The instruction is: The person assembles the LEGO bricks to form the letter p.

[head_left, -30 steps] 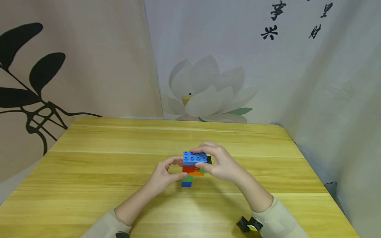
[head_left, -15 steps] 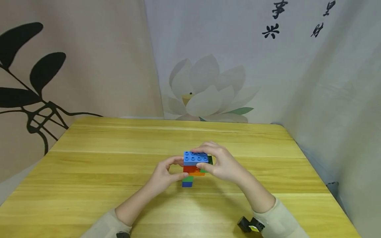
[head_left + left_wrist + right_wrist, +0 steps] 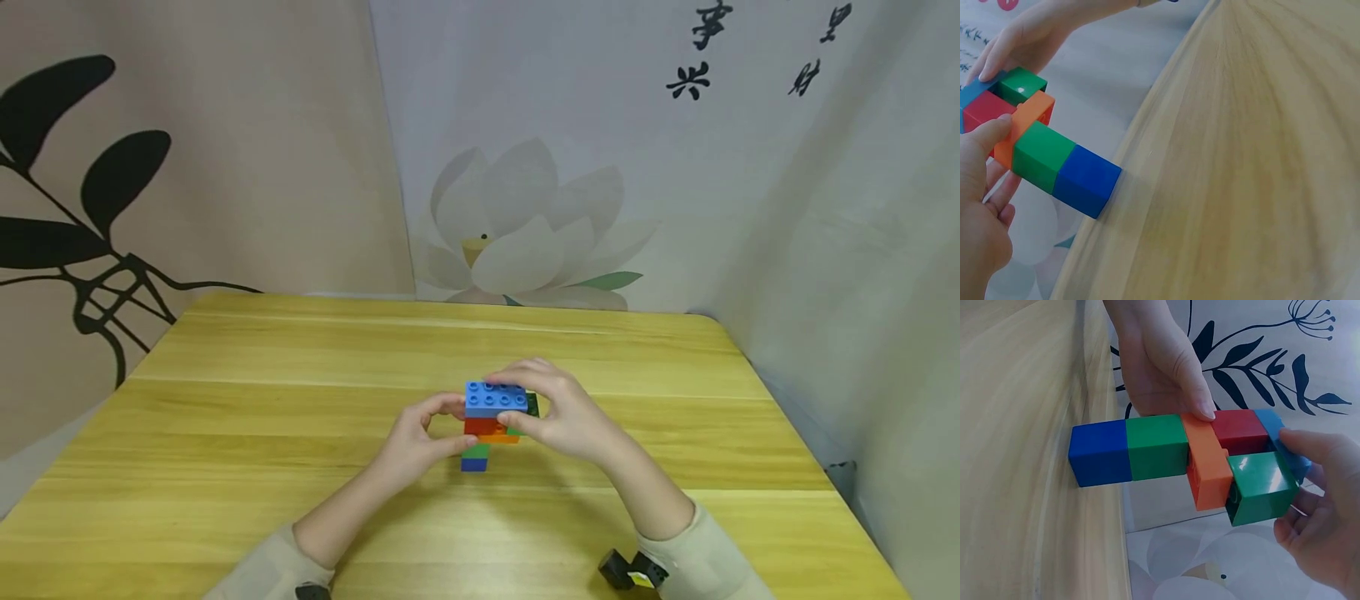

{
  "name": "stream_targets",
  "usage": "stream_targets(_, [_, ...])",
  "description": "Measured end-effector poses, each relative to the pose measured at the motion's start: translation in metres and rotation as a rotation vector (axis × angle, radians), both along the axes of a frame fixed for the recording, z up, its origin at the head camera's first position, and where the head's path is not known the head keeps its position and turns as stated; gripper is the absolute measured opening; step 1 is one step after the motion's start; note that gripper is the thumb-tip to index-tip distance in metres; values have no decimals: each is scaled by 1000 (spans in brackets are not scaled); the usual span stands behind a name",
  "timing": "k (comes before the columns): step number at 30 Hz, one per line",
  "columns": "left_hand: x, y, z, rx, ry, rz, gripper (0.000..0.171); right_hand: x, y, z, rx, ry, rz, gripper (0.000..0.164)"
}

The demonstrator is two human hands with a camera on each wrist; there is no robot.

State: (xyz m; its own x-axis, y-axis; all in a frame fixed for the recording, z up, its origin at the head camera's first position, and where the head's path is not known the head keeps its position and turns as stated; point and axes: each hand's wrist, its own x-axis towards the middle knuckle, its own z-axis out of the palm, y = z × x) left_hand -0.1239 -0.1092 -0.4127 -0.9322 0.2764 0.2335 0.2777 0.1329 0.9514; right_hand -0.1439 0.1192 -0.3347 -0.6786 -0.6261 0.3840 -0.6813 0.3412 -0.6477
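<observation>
An upright stack of toy building bricks stands between my two hands. At its top is a light blue studded brick (image 3: 491, 403), which my right hand (image 3: 553, 410) pinches, thumb on the front face and fingers over the far side. My left hand (image 3: 411, 440) grips the stack's left side, its thumb near the join of the red brick (image 3: 1241, 431) and orange brick (image 3: 1209, 469). Beneath these come a green brick (image 3: 1157, 440) and a dark blue brick (image 3: 1100, 453). Another green brick (image 3: 1263, 487) sits beside the red one, under the light blue brick. Whether the bottom touches the table is unclear.
The wooden table (image 3: 262, 375) spreads out under the hands. A black device with a yellow patch (image 3: 633, 571) sits at the right sleeve, and a dark strap (image 3: 312, 592) shows at the left one. Printed cloth curtains (image 3: 525, 100) hang behind the table.
</observation>
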Motion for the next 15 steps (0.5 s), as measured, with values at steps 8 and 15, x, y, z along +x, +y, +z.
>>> stream_targets(8, [1,1,0,-1,-17,11,39,0,14,-9,-90,-1,0,46])
stream_targets(15, [1,1,0,-2,-20,14,41,-1,26,-15,-113,51,9,48])
